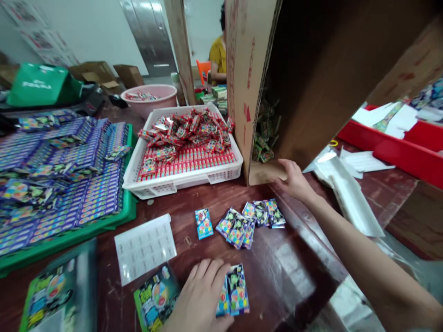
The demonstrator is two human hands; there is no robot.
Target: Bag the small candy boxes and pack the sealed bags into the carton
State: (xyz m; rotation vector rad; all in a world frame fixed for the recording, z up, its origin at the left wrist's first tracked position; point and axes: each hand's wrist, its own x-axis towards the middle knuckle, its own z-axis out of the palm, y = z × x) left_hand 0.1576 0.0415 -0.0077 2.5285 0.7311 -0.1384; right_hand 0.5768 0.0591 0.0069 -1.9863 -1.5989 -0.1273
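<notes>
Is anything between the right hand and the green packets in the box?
A cardboard strip low on the box seems to lie between the right hand and the green packets; above it, nothing visible blocks the way.

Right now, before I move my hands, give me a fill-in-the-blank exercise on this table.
1. The packets in the white basket are mainly ____.
2. The tray under the purple packets is ____.
3. The right hand is at the opening of a large box made of ____.
4. The left hand is nearer the camera than the ____ hand.

Missing words: red; green; cardboard; right.
</notes>
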